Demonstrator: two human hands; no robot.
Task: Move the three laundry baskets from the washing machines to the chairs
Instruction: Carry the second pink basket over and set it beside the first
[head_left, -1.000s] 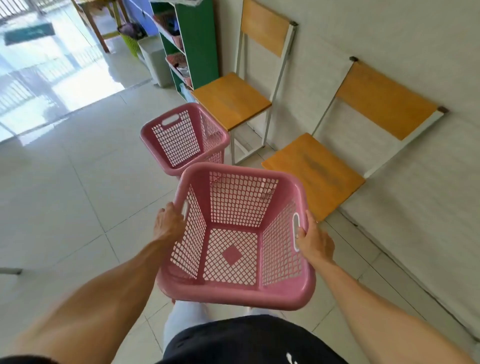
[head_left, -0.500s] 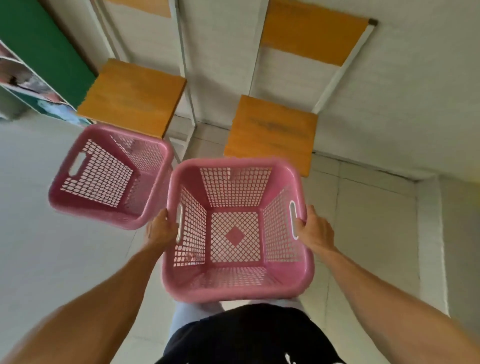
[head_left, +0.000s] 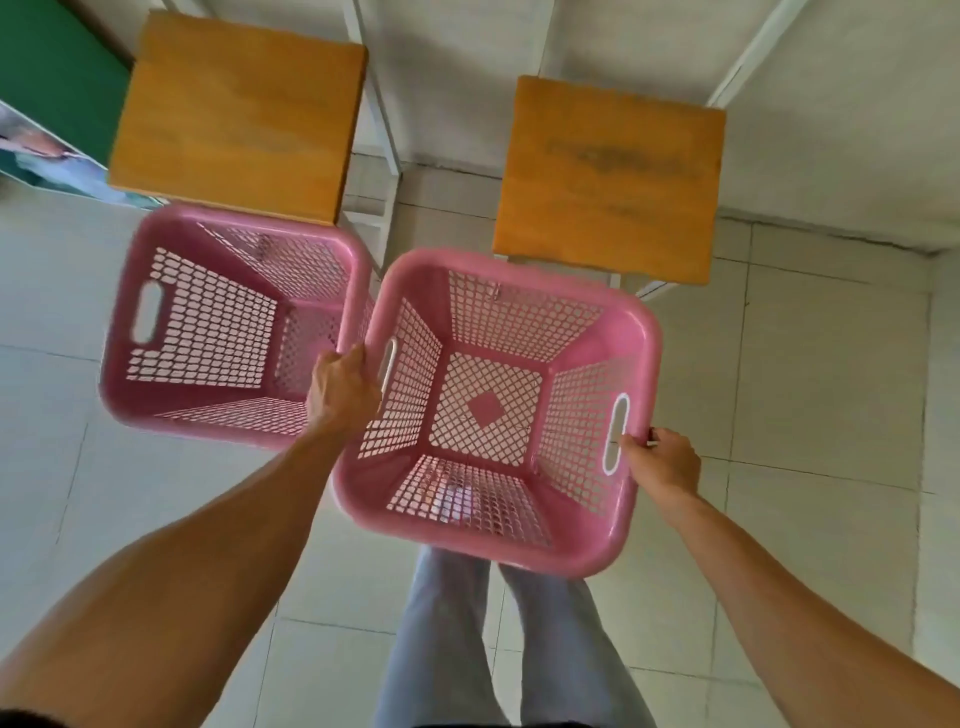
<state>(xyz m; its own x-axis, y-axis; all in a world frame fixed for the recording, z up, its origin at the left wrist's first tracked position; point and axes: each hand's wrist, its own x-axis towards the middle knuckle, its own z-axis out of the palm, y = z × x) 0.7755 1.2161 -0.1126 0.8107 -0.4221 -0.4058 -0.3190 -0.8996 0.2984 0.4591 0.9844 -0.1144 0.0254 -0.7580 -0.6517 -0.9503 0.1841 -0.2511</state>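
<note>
I hold an empty pink laundry basket (head_left: 631, 332) by its two side handles. My left hand (head_left: 340, 389) grips its left rim and my right hand (head_left: 662, 460) grips the right handle. The basket hangs low over the floor, just in front of the right chair (head_left: 610, 176) with its orange wooden seat. A second pink basket (head_left: 171, 405) stands on the floor to the left, its far rim under the front edge of the left chair (head_left: 234, 109). The two baskets nearly touch. Both chair seats are bare.
A white wall runs behind the chairs. A green shelf unit (head_left: 47, 78) stands at the far left beside the left chair. Pale floor tiles (head_left: 831, 389) spread to the right and below. My legs in grey trousers (head_left: 493, 649) are under the held basket.
The view has swung down and closer to the chairs. The held basket has moved forward and lower, toward the right chair. The other basket has stayed on the floor.
</note>
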